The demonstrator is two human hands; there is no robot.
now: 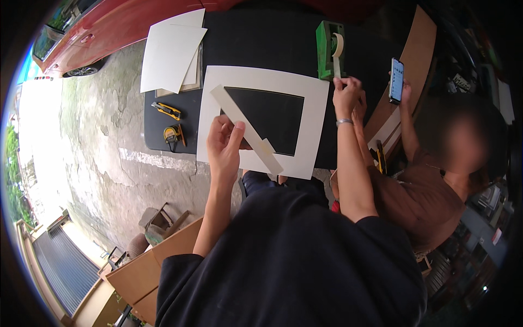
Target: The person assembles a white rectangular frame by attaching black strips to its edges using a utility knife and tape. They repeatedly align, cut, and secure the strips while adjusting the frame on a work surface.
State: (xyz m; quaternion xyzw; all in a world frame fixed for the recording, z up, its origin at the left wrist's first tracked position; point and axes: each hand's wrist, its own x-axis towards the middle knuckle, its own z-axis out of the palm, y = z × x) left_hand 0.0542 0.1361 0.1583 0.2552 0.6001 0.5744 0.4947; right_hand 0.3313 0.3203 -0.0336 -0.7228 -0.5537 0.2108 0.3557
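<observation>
My left hand (224, 143) grips a narrow white board strip (231, 108), thumb on top, holding it slanted above a white rectangular mat frame (313, 125). A short piece of pale tape (267, 145) sticks out from the strip near its lower end. Through the frame's opening the black table shows. At the front of a green tape dispenser (323, 50), my right hand (345, 94) has its fingers pinched on the end of the masking tape (336, 66) that runs down from the roll.
White boards (170, 52) lie stacked at the table's far left. Nearer are a yellow utility knife (166, 110) and a tape measure (172, 133). On the right a person in a brown shirt (417, 204) holds a phone (396, 80), one arm beside mine. A red car (103, 32) stands beyond.
</observation>
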